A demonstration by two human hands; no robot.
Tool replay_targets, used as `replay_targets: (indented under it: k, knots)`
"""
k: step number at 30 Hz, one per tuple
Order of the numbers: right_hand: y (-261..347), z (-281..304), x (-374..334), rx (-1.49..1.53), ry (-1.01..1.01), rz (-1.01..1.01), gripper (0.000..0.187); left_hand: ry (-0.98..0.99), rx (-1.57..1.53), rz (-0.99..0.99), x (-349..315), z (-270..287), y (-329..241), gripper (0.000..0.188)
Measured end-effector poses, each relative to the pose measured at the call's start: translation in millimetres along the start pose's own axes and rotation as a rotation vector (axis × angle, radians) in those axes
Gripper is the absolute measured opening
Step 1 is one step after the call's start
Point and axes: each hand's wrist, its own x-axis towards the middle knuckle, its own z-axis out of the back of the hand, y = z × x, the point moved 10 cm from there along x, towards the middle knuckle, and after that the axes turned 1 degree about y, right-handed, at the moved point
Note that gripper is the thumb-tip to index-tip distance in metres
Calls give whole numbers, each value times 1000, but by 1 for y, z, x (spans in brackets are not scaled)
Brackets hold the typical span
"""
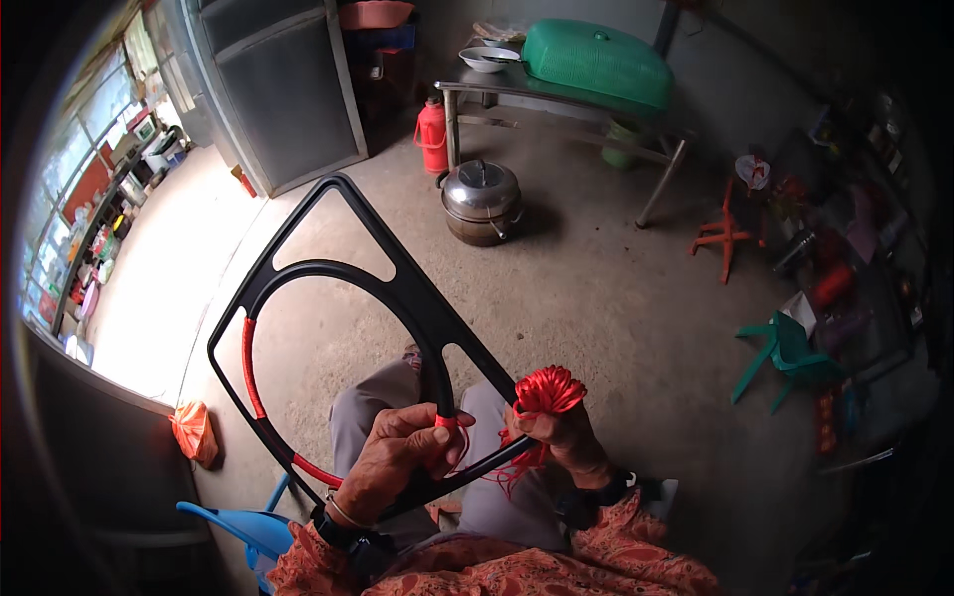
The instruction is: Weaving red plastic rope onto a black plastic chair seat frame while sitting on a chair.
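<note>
Framework [422, 303], black and angular, slants across the centre and left centre of the view above the person's lap, an inner ring [440, 382] curving inside its straight bars. Red winding [249, 363] covers a stretch of that ring at centre left, and a second red stretch [316, 471] lies lower down. At lower centre, the left hand [397, 452] pinches the ring between thumb and fingers where a short red wrap [446, 422] sits. Right of it, the right hand [564, 437] is closed around a looped red cord bundle [549, 390] beside the lower right corner; whether it also grips the bar cannot be told. Loose strands [512, 469] dangle below. The framework looks light and stiff, its smooth bars perhaps slippery, so the thick outer bar seems the steadiest place to hold. The cord looks soft, limp and easily tangled, best held at the gathered base of its loops
</note>
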Motion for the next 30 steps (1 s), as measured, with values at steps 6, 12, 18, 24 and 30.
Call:
replay_targets:
  k: [6, 12, 18, 24, 30]
  knots:
    - [5, -8, 11, -85, -47, -100, 18, 35, 37, 73, 15, 20, -4, 25]
    - [-28, -50, -24, -112, 164, -270, 28, -7, -151, 41, -57, 26, 17, 25]
    - [-24, -75, -45, -364, 237, -167, 21, 9, -113, -143, -118, 29, -4, 26]
    - [17, -168, -58, -80, 560, 89, 43, 5, 1, -416, -167, 18, -23, 18]
    - [26, -209, -67, 51, 960, 68, 42, -110, -66, -598, -208, 2, -20, 19]
